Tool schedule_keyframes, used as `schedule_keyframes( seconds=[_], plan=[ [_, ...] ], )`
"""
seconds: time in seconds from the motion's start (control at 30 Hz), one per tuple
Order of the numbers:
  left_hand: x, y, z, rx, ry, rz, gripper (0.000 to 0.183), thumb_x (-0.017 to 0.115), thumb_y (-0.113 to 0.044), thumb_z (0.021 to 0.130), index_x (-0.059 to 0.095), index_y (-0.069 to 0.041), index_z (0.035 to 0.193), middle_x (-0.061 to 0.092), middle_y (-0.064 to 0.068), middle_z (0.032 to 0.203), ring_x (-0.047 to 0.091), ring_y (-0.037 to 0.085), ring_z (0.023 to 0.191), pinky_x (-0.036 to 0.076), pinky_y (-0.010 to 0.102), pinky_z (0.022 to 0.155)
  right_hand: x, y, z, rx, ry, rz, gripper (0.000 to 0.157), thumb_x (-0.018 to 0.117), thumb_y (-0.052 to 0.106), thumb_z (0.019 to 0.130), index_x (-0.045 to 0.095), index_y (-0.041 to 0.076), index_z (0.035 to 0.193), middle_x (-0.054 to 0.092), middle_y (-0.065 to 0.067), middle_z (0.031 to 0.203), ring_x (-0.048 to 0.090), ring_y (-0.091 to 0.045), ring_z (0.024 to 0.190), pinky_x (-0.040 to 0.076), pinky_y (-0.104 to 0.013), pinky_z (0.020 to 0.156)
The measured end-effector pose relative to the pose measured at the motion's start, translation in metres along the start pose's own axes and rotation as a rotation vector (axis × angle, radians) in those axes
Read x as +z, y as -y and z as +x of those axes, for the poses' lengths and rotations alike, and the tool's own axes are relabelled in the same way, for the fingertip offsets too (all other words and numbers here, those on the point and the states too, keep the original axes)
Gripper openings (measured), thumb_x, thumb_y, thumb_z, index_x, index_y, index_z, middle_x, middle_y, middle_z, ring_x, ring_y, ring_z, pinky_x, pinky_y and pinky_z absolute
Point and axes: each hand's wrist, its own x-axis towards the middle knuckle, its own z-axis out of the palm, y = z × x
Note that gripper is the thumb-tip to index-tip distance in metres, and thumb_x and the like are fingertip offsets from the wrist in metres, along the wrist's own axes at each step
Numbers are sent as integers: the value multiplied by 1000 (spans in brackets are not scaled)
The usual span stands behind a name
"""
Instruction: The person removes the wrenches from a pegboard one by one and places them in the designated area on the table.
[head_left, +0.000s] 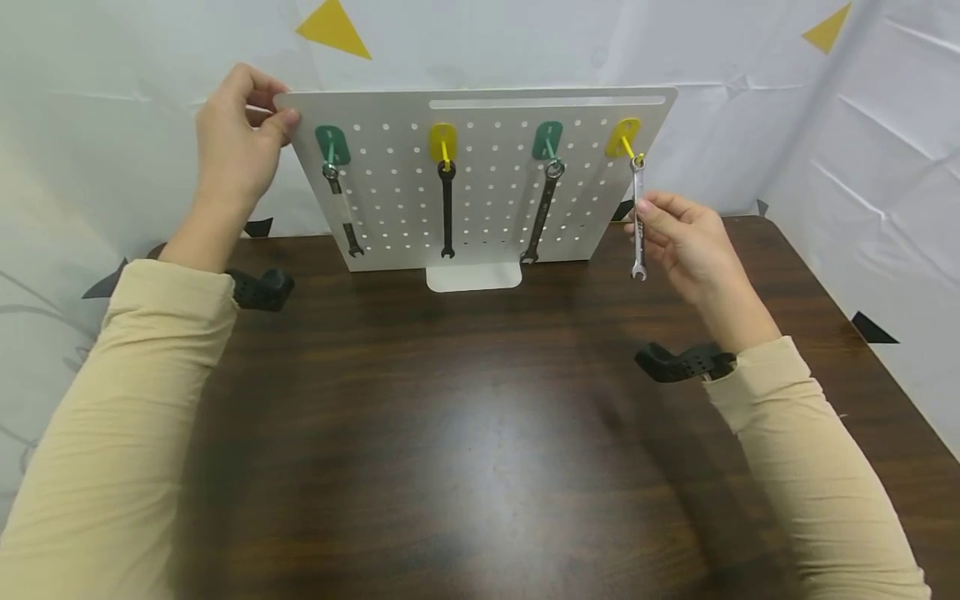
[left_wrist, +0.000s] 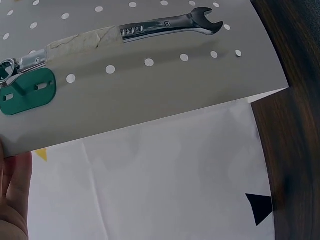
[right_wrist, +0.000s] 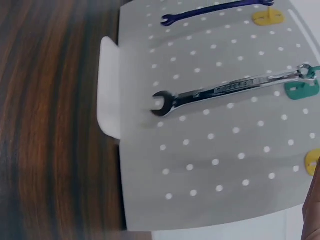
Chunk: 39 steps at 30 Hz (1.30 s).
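A white pegboard [head_left: 390,200] stands tilted at the back of the table. My left hand [head_left: 238,137] pinches its upper left corner between thumb and fingers. At the far right, my right hand [head_left: 693,246] pinches a small silver combination wrench [head_left: 639,250], whose ring end is at the tip of a yellow hook [head_left: 624,138]. Another combination wrench [left_wrist: 165,25], with tape around its handle, hangs from the green hook [left_wrist: 30,92] nearest my left hand. A dark wrench [head_left: 447,208] hangs on the other yellow hook [head_left: 443,143], and a silver wrench [right_wrist: 225,90] on the second green hook [right_wrist: 302,90].
The pegboard's white foot [head_left: 474,277] rests on the dark wooden table [head_left: 480,417]. White sheeting [head_left: 525,42] with yellow triangles stands behind, and black triangular markers [head_left: 873,327] lie along the table's edges. A black wrist device [head_left: 682,362] sits at each cuff.
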Motion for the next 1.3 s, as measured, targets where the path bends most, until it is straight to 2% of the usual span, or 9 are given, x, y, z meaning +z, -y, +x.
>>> schedule_keyframes(
  seconds=[0.23,0.6,0.73,0.97,1.1,1.2,1.3],
  plan=[
    [-2,-1,2,-22,31,-18,17,59,-16,94,57,-12,110,44,-19,86,50,-6,79,58,13,87,-1,5,1,43,26,50,4,63,1,89,66,3,87,70,-5,75,67,-12,67,60,-18,62],
    [-4,-4,3,-33,62,7,23,58,-16,95,54,-9,117,42,-18,87,48,-6,80,58,17,91,-2,10,2,3,-8,90,4,64,-1,88,66,2,86,68,-5,75,68,-16,67,62,-22,62],
    [-5,-5,4,-39,62,5,24,57,-16,95,53,-9,117,42,-18,88,49,-5,81,58,18,92,-8,8,2,4,-35,57,4,65,0,88,65,4,87,67,-4,77,67,-15,68,62,-21,63],
    [-4,-5,3,-45,68,30,26,57,-16,95,52,-8,119,43,-18,90,50,-2,87,58,19,93,-32,-2,3,58,-162,8,7,68,4,86,62,7,86,67,-2,78,68,-13,69,62,-21,63],
    [-4,-5,3,-47,75,29,25,57,-16,95,52,-8,119,43,-18,90,51,-2,87,58,19,93,-46,-10,5,102,-213,-83,7,66,6,88,61,10,87,66,3,77,68,-9,69,61,-18,62],
    [-4,-5,3,-46,78,20,23,57,-16,95,53,-9,117,43,-18,89,50,-3,86,58,19,93,-55,-16,6,150,-232,-129,8,65,5,89,61,12,88,66,5,76,68,-7,70,60,-16,61],
    [-4,-5,3,-44,77,21,23,57,-17,95,53,-9,117,42,-18,89,50,-4,85,58,19,93,-63,-20,7,204,-216,-153,13,63,0,89,61,13,90,67,5,76,68,-6,71,60,-16,62]
  ],
)
